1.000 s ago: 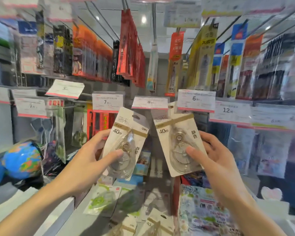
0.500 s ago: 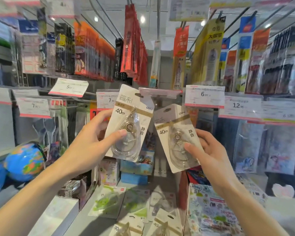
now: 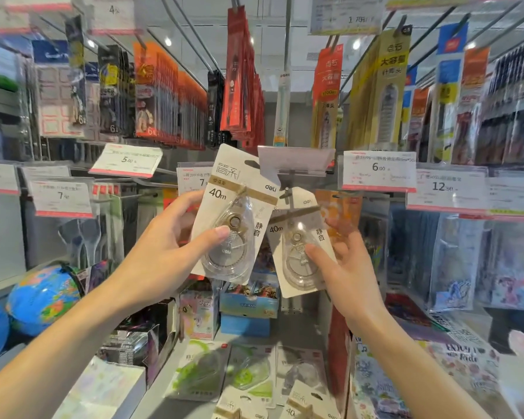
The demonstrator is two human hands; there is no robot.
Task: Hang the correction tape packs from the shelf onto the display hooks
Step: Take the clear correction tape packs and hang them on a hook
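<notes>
My left hand (image 3: pixel 164 252) grips a beige correction tape pack (image 3: pixel 236 207) marked 40m, thumb on its clear blister, tilted with its top right corner up by the flipped-up price flap (image 3: pixel 295 161). My right hand (image 3: pixel 345 273) pinches a second beige correction tape pack (image 3: pixel 297 237). The hang hole of that second pack sits at the tip of the display hook (image 3: pixel 286 193) under the flap. Several more tape packs (image 3: pixel 248 373) lie flat on the shelf (image 3: pixel 161 385) below, some with green tape, some beige.
Rows of hanging pen and stationery packs (image 3: pixel 242 80) fill the hooks above. Price tags (image 3: pixel 378 170) line the hook ends at hand height. A blue globe (image 3: pixel 43 297) sits low on the left. Small boxes (image 3: pixel 248 300) stand behind the shelf packs, sticker sheets (image 3: pixel 406 382) on the right.
Both hands have risen with their packs. The price flap over the hook has flipped up, and the right pack's top has reached the hook tip. The left pack moved up beside the flap.
</notes>
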